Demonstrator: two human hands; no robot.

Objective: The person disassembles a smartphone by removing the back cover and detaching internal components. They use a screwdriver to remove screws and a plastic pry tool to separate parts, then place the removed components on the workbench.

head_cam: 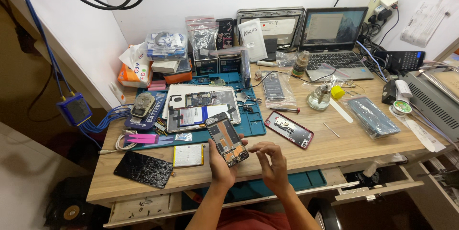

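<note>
My left hand holds an opened phone with its back cover off, its circuit boards and black inner parts showing, tilted up over the table's front edge. My right hand hovers just right of the phone's lower end, fingers loosely spread and holding nothing I can see. A red phone frame lies flat on the wooden table to the right. A cracked black screen and a pale flat battery lie to the left of my left hand.
A teal work mat carries an opened tablet and small tools. A laptop, a glass bottle, bagged parts and boxes crowd the back. A grey machine stands at right. Open drawers stick out below the table.
</note>
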